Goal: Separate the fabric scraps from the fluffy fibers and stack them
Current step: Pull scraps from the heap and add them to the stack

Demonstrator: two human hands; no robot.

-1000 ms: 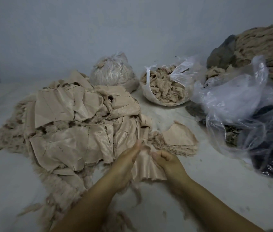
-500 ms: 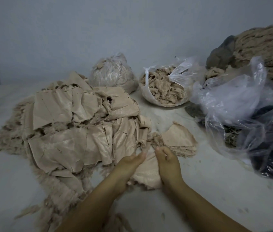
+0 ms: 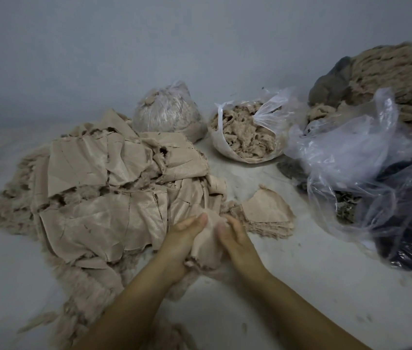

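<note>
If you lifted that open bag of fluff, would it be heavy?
Probably light: the open bag holds loose, airy fluff. Its thin plastic looks floppy, so it would likely sag. Being open, some fluff might spill.

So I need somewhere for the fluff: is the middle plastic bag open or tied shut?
Open. The middle plastic bag gapes at its mouth, with beige fluffy fibers exposed inside, nearly filling it.

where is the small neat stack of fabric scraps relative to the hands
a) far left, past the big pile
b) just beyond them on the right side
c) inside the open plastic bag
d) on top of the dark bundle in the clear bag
b) The stack of fabric scraps lies flat on the white surface just beyond the right hand, while both it and the left hand hold a beige scrap between them.
</note>
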